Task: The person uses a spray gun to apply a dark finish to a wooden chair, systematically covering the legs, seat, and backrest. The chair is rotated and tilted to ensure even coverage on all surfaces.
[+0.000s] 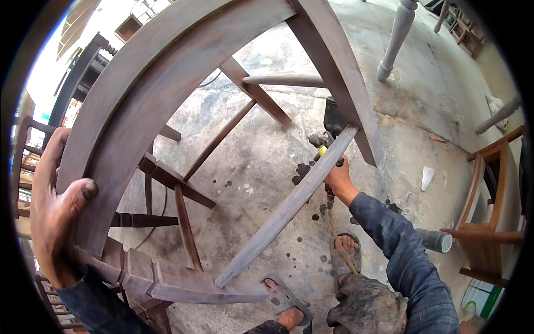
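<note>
A brown wooden chair or stool frame [158,97] is held up tilted before me, its curved rail arching across the left and its legs pointing out. My left hand [55,209] grips that rail near its lower left end, with the thumb over the face. A paler, greyish stretcher [289,206] runs between two legs. Behind the stretcher, my right hand [340,179] is closed around a spray gun [332,119] with a dark cup and a yellow part. The stretcher partly hides the gun and my fingers. A hose [335,231] hangs down from the gun.
Dark wet spots [301,173] mark the concrete floor [256,183]. More dark frames [167,178] stand behind the held one. A grey turned leg [397,42] is at the upper right, a brown wooden piece [489,189] and a can [434,240] at right. My sandalled foot [346,245] is below.
</note>
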Demonstrator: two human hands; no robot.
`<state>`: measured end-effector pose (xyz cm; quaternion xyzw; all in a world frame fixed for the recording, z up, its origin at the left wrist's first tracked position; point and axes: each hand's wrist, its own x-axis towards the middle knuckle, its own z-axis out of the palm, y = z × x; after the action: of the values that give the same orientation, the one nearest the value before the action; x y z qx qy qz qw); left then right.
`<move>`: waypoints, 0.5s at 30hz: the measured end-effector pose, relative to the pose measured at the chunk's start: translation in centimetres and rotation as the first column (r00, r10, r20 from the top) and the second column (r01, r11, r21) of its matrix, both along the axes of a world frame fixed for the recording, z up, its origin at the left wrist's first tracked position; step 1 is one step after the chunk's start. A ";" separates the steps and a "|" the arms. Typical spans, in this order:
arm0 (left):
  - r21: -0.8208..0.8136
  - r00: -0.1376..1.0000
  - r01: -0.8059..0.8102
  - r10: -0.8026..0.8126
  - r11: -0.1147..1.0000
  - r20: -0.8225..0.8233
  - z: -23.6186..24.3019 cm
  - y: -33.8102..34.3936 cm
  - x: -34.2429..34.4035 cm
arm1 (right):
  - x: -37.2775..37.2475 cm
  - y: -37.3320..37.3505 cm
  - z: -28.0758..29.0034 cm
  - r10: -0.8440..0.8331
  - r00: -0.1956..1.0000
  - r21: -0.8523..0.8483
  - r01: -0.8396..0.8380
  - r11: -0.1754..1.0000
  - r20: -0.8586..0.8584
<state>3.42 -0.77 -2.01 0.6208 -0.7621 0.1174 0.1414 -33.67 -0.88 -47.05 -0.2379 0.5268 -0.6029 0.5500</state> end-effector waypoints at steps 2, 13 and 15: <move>0.029 1.000 0.003 -0.002 1.000 -0.023 -0.1 0.1 -0.7 | 0.9 -0.3 1.0 -0.017 1.000 -0.052 0.016 0.999 -0.018; 0.246 0.953 0.180 -0.107 0.952 -0.283 0.5 1.2 -5.7 | -0.6 6.5 1.0 0.038 0.989 0.094 -0.024 0.995 -0.145; 0.192 0.967 0.209 -0.173 0.959 -0.187 1.1 1.2 -5.0 | -0.8 8.9 0.0 0.058 0.977 0.044 -0.050 0.998 -0.204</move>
<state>-1.61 0.39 -0.88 0.5630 -0.8121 -0.0309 0.1498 -34.45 7.98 -47.03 -0.3021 0.5856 -0.5497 0.5133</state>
